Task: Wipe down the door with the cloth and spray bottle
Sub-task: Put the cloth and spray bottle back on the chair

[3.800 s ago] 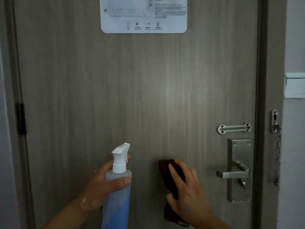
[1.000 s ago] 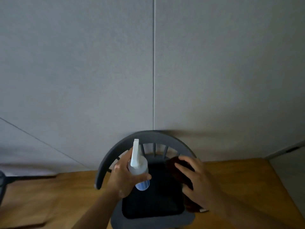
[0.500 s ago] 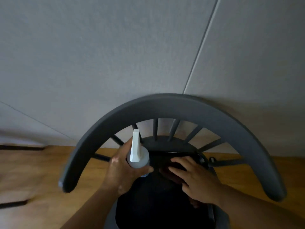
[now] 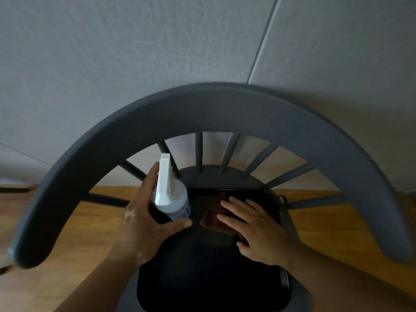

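My left hand (image 4: 146, 224) grips the spray bottle (image 4: 173, 203), a clear bottle with a white trigger head, upright over the left part of a black chair seat (image 4: 202, 278). My right hand (image 4: 254, 230) lies flat, fingers spread, on the dark reddish-brown cloth (image 4: 212, 218), which rests on the seat near its back. Only the cloth's left part shows beyond my fingers. The door is out of view.
The grey chair has a wide curved backrest (image 4: 213, 109) on several spindles, arching over both hands. A grey panelled wall (image 4: 135, 41) stands right behind it. Wooden floor (image 4: 337, 233) lies on both sides of the chair.
I have turned from the door to the chair. In the last second the chair has come much closer, and both hands have lowered onto the seat with bottle and cloth.
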Demonstrator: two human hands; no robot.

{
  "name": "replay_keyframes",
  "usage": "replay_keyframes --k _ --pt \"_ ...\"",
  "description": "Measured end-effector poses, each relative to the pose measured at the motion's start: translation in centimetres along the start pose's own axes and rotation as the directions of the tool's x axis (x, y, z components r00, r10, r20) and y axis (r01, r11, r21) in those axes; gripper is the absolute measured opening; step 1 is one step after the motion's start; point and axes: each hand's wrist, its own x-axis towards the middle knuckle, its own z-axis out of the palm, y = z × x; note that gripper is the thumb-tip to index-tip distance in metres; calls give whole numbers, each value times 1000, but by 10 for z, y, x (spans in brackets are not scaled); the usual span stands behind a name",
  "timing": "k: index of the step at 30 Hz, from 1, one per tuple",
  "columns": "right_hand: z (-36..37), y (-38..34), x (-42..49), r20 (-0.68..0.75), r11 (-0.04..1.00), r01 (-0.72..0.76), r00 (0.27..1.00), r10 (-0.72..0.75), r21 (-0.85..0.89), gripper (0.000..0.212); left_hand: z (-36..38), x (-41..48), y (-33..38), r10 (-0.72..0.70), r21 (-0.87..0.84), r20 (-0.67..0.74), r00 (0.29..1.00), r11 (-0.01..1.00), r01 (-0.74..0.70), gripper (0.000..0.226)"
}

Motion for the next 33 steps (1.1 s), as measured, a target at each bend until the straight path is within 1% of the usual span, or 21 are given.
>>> replay_keyframes --k 2,4,5,7,8,9,11,13,14,16,18,19,20,22,23,25,26,28,30,32,33 --pt "-3 -7 -15 -88 989 -107 989 116 97 79 -1 -9 -3 -42 -57 -1 999 997 42 127" --pt "-2 -14 -33 -195 950 -244 940 281 194 68 1 -27 -9 -106 -152 -13 994 983 103 126" --pt "0 -18 -42 -236 923 -311 902 362 228 63 6 -40 -12 -137 -180 -59 989 976 124 120" --pt "8 -26 -55 -281 871 -395 835 473 292 54 21 -67 -16 -147 -170 -181 972 979 116 93" --pt "14 -29 -59 -287 853 -411 816 502 322 52 33 -77 -17 -127 -137 -201 971 985 101 79" --pt "21 -32 -62 -283 841 -416 808 516 346 52 45 -84 -13 -94 -97 -167 981 992 78 68" --pt "31 -36 -64 -263 838 -415 816 515 356 51 73 -86 -7 37 22 -1 999 999 -36 59" --pt "36 -35 -61 -269 851 -422 820 506 314 48 97 -68 3 160 94 166 973 980 -177 58" --pt "36 -34 -58 -264 846 -434 816 515 308 49 107 -54 5 223 124 208 952 960 -252 59" --pt "35 -31 -47 -245 813 -476 790 563 335 56 126 -21 3 336 236 273 901 885 -401 56" --pt "32 -28 -36 -247 801 -494 775 582 337 58 140 6 -8 347 353 359 866 808 -471 52" --pt "31 -27 -33 -267 808 -494 771 578 322 54 144 16 -14 324 398 393 860 784 -477 52" --pt "31 -26 -30 -291 822 -487 774 562 295 46 146 21 -22 289 437 420 860 767 -471 53" --pt "31 -22 -28 -290 836 -492 785 547 244 27 146 23 -32 226 504 444 867 737 -450 54" --pt "32 -18 -27 -276 832 -508 786 554 223 31 145 20 -35 210 534 431 878 725 -436 53" --pt "33 -10 -25 -209 846 -494 822 529 199 49 146 11 -39 170 593 388 906 706 -386 50" --pt "29 -6 -24 -176 858 -480 842 509 184 53 146 6 -41 145 616 374 916 699 -363 51" --pt "19 2 -20 -107 876 -447 877 469 179 57 146 0 -42 111 657 352 929 678 -330 55" --pt "5 4 -19 -19 871 -446 888 459 208 60 147 -4 -40 104 697 341 934 640 -325 57" --pt "-3 -1 -19 0 878 -436 896 444 196 66 147 -5 -35 101 720 330 939 616 -319 57" --pt "-3 -6 -19 -34 886 -421 900 435 191 68 147 -4 -33 100 722 328 939 615 -317 59"
